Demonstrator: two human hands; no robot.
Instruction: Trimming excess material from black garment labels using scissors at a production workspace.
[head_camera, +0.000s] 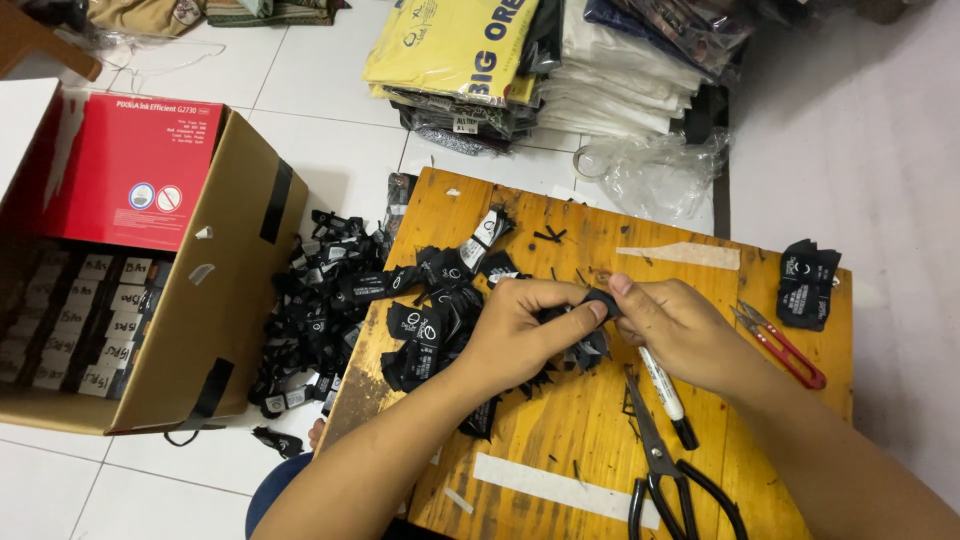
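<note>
Both my hands meet over a small wooden table (600, 420). My left hand (525, 330) and my right hand (680, 330) pinch the same small black fabric label (603, 300) between thumbs and fingers. A loose heap of black woven labels (435, 320) with white print lies on the table just left of my left hand. More labels (585, 352) sit under my hands.
Black scissors (665, 470) and a marker pen (662, 385) lie near my right wrist. Red thread snips (785, 345) and a small label stack (808, 285) sit at the right edge. Labels spill onto the floor (315, 300) beside a cardboard box (215, 300). Bagged clothing (520, 60) is stacked behind.
</note>
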